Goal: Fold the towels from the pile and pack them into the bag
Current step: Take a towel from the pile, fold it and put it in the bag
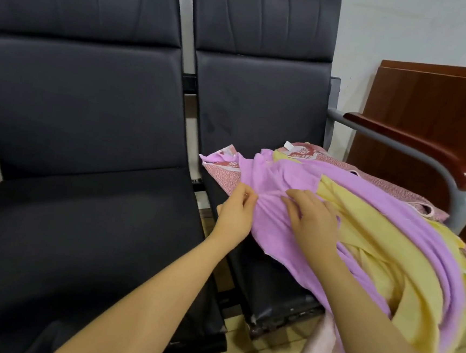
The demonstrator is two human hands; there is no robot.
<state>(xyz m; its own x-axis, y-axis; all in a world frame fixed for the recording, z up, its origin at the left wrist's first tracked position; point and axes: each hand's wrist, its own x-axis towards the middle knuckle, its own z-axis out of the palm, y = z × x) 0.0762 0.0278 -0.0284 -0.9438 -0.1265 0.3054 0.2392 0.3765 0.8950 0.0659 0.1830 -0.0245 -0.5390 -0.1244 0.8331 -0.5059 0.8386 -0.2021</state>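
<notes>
Item: purple towel (pixel 279 180), uppermost piece of the towel pile (pixel 375 245) on the right-hand seat (pixel 273 286) of a row of dark padded chairs. It lies rumpled across the seat, its near end trailing over the front edge toward the floor.

Handling (judged, not tested): soft, limp, light terry cloth; no stiffness, so it will sag and bunch wherever unsupported. Not fragile, not slippery. Likely to drag its neighbours along, being draped over them. Best taken by an edge or two corners, so it hangs flat for folding; a grasp in the middle would only gather it into a wad.

Position relative to hands: left hand (pixel 235 213) at the towel's left border, fingertips and thumb pinching a fold of the cloth. Right hand (pixel 311 215) just beside it, resting on top of the towel with fingers spread and lightly bent, pressing rather than grasping. Both hands touch the same towel, near each other.

Adjoining: yellow towel (pixel 386 274) beneath and to the right, interleaved with the purple; pink patterned cloth (pixel 394 185) underneath at the back of the seat; a pale pink piece (pixel 318 350) hanging low toward the floor.

Surroundings: left-hand seat (pixel 80 233) beside the pile; wooden armrest (pixel 414 147); brown panel (pixel 440 115) against the wall. The bag is not in view.
</notes>
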